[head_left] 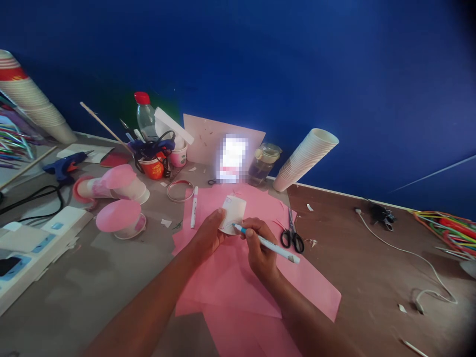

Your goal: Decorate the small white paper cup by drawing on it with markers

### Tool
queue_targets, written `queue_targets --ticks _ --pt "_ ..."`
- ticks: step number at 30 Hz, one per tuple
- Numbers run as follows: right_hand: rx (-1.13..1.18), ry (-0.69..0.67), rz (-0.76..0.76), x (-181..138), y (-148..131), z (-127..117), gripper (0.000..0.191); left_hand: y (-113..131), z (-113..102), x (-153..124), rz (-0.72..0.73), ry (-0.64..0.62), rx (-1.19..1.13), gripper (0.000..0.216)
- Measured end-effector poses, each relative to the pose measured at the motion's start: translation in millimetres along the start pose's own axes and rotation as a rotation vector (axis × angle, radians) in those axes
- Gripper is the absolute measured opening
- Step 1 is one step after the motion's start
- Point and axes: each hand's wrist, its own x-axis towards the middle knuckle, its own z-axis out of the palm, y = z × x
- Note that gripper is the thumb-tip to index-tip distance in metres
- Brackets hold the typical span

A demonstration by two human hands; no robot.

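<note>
A blue wall [238, 59] closes off the back, meeting the tabletop [353, 277] along a pale strip. The widest room for moving is to the right, where brown surface runs from the pink paper sheets [238, 287] toward a white cable [419, 306], with a few scraps between. These sheets overlap beneath both hands, their ragged edges poking out left and right, and 1 long corner juts past the right forearm. To the left, a white power strip [40, 238] and 2 pink-topped cup pieces, 1 lying lengthwise [124, 183] and 1 lower [121, 218], narrow the room. Behind, a leaning stack of cups [307, 158] and a lidded jar [260, 166] stand near the wall. The left hand [213, 230] grips the side of a small white paper cup [234, 210], held above the sheets near their middle. The right hand [262, 248] grasps a white marker [280, 249], its tip at the cup's lower edge; whether it touches is too small to tell. Black-handled scissors [292, 229] lie across the sheets' right edge, just beside the right hand. A 2nd marker [194, 207] lies along the left edge.
</note>
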Motion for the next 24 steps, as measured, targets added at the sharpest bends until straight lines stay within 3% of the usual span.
queue_targets --ticks 14,24 --pt "-0.017 0.06 0.017 1.0 0.9 -0.8 0.017 2.3 3.6 -1.9 -0.006 -0.006 0.009 0.045" --pt "-0.053 -0.011 -0.006 -0.5 -0.9 1.4 0.014 0.6 2.7 -2.3 0.023 -0.018 0.047 0.044"
